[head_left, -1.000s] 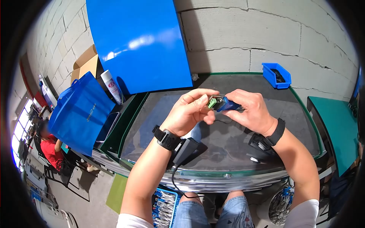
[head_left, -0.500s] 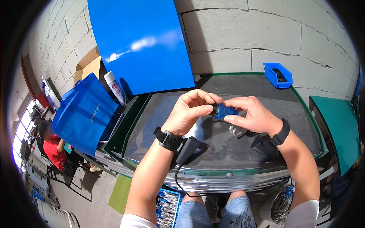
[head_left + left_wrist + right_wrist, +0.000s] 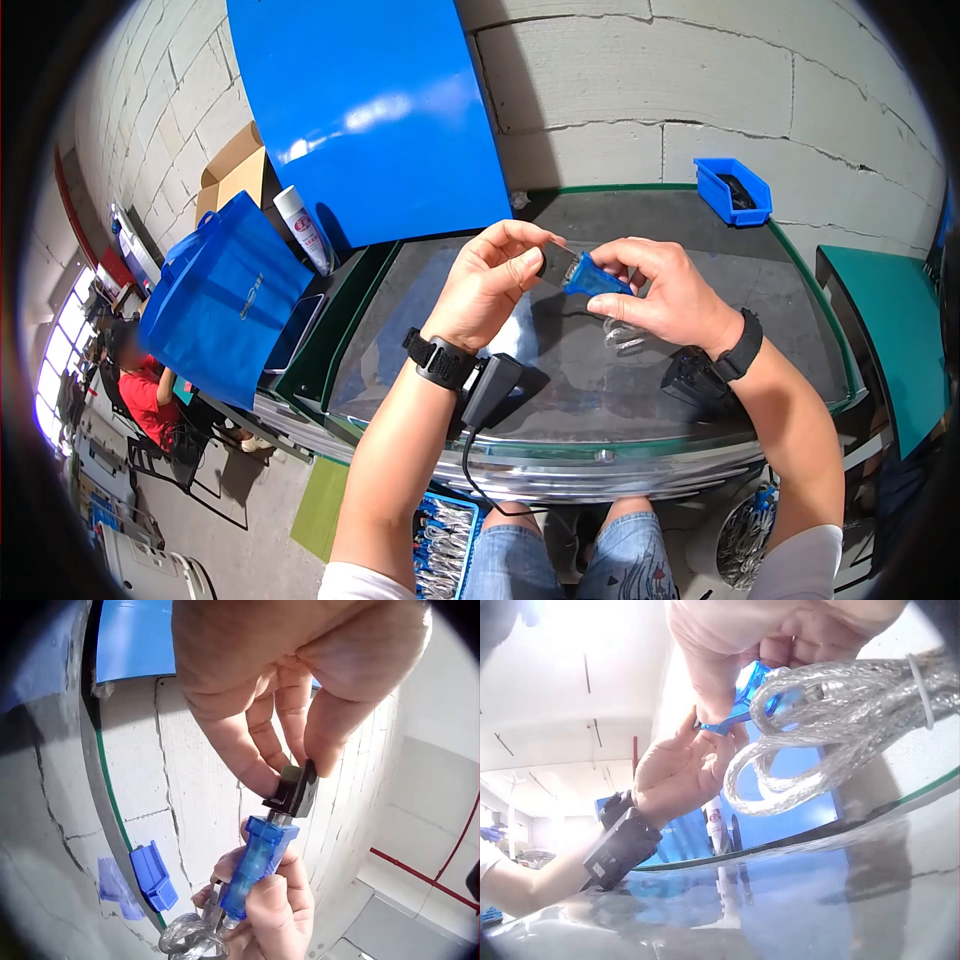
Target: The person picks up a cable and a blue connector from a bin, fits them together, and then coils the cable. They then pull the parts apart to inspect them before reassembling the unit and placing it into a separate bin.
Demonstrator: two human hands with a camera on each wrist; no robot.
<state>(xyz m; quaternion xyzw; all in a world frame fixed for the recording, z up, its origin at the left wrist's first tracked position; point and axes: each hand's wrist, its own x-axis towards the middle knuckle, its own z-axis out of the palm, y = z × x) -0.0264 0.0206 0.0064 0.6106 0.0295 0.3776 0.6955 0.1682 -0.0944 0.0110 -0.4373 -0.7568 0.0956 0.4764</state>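
Observation:
My right hand (image 3: 672, 295) grips a translucent blue connector (image 3: 597, 277) between thumb and fingers above the table. From the connector's rear end hangs a coiled clear-jacketed cable (image 3: 832, 727), bound with a white tie. Thumb and forefinger of my left hand (image 3: 486, 285) pinch a small black part (image 3: 302, 789) with a green block on it. In the left wrist view that part stands at the metal end of the blue connector (image 3: 260, 862); whether it is plugged in, I cannot tell.
A blue bin (image 3: 733, 192) with black items sits at the table's back right. On the left are a blue bag (image 3: 225, 300), a spray can (image 3: 305, 230) and a cardboard box (image 3: 232, 175). A seated person in red (image 3: 150, 400) is farther left.
The connector has turned in my right hand, its metal end now facing up and left. My left hand has drawn slightly away from it, and the coiled cable shows below.

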